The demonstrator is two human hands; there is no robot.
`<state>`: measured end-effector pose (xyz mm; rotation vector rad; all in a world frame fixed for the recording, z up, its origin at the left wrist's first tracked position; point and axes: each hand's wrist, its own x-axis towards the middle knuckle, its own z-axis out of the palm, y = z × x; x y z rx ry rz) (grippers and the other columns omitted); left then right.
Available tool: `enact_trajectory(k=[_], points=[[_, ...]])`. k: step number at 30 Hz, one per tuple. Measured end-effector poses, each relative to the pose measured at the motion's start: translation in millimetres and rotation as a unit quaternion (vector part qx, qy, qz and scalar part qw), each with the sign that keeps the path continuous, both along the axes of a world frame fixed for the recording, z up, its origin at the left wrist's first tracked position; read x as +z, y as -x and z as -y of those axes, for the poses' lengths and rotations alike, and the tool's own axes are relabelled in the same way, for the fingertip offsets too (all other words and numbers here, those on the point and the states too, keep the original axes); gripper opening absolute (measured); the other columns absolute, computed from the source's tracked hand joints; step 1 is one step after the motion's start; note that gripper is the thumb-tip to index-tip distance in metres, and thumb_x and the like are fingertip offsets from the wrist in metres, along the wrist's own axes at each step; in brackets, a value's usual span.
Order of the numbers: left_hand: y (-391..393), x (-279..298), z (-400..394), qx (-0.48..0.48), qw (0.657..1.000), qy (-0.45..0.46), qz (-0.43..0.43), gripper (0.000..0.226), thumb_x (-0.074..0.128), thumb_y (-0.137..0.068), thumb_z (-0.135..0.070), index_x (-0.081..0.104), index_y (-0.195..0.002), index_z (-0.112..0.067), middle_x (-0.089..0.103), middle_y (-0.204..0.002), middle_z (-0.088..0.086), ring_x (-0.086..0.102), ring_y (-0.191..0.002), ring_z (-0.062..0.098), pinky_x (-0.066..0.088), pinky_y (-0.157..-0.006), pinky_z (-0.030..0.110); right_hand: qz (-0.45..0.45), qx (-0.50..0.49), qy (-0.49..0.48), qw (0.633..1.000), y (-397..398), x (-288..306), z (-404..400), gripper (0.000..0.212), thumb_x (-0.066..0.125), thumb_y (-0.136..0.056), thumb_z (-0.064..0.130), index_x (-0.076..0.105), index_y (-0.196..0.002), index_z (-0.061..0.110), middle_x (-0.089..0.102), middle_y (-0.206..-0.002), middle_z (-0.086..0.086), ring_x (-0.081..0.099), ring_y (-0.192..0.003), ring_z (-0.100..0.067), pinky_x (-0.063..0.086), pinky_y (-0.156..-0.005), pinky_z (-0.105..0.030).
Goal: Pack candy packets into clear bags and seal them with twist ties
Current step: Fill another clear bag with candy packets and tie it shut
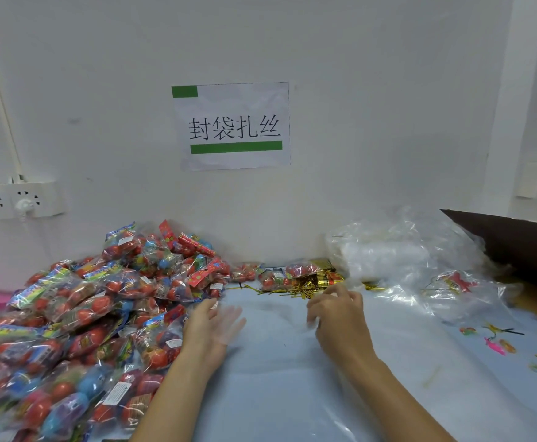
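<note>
A white paper sign (232,126) hangs on the wall. It has green bars and four big black characters, 封袋扎丝.

Below the sign and to its left, a big heap of candy packets (79,317) lies on the pale blue counter (292,393). The packets are clear and full of red, blue and purple balls. Their small white labels are too blurry to read.

Below the sign and a little to its right is a pile of shiny gold twist ties (305,287). Farther right of the sign is a stack of clear bags (398,253), with more loose clear plastic near it.

The left hand (211,327) is right beside the candy heap. It is blurry, and its fingers look straight and spread apart, holding nothing.

The right hand (337,314) is just in front of the twist ties. Its fingers are curled, and it seems to pinch a thin clear bag (312,325), but the blur makes this hard to tell.
</note>
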<state>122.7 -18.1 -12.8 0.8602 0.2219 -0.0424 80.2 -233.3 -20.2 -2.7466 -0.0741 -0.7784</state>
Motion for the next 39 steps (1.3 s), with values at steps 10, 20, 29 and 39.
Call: enact_trajectory(k=[10, 20, 29, 39], points=[[1.8, -5.4, 2.2, -0.015, 0.987, -0.157, -0.022, 0.007, 0.064, -0.085, 0.013, 0.066, -0.092, 0.016, 0.069, -0.088, 0.024, 0.069, -0.068, 0.031, 0.059, -0.051, 0.029, 0.010, -0.045, -0.115, 0.992, -1.8, -3.0, 15.1, 0.052, 0.051, -0.071, -0.011, 0.074, -0.096, 0.028, 0.069, -0.109, 0.016, 0.040, -0.120, -0.012, 0.010, -0.089, -0.025], [5.7, -3.3, 18.2, -0.055, 0.983, -0.164, 0.061, 0.007, 0.063, -0.090, 0.004, 0.067, -0.093, 0.009, 0.075, -0.082, 0.018, 0.074, -0.070, 0.031, 0.061, -0.058, 0.032, 0.075, 0.036, -0.125, 0.989, 4.9, 1.1, -13.7, 0.038, 0.053, -0.087, 0.004, 0.074, -0.112, 0.024, 0.072, -0.105, 0.013, 0.052, -0.109, -0.014, 0.027, -0.095, -0.034], [18.6, -3.0, 34.7, -0.148, 0.946, -0.227, 0.179, 0.011, 0.076, -0.081, -0.004, 0.072, -0.088, 0.002, 0.074, -0.092, 0.023, 0.073, -0.081, 0.027, 0.058, -0.071, 0.029, 0.012, 0.126, -0.134, 0.983, 6.2, -7.6, -30.5, 0.020, 0.056, -0.099, 0.034, 0.071, -0.112, 0.029, 0.069, -0.103, 0.015, 0.053, -0.103, -0.012, 0.044, -0.089, -0.031], [14.7, -4.4, 34.3, -0.052, 0.915, -0.356, 0.183, 0.006, 0.079, -0.078, -0.001, 0.073, -0.078, -0.001, 0.075, -0.073, 0.014, 0.072, -0.067, 0.020, 0.055, -0.059, 0.023, 0.031, 0.090, -0.200, 0.975, 1.1, -7.6, -25.3, 0.015, 0.068, -0.091, 0.019, 0.080, -0.087, 0.027, 0.073, -0.080, 0.017, 0.058, -0.076, -0.001, 0.044, -0.071, -0.016]])
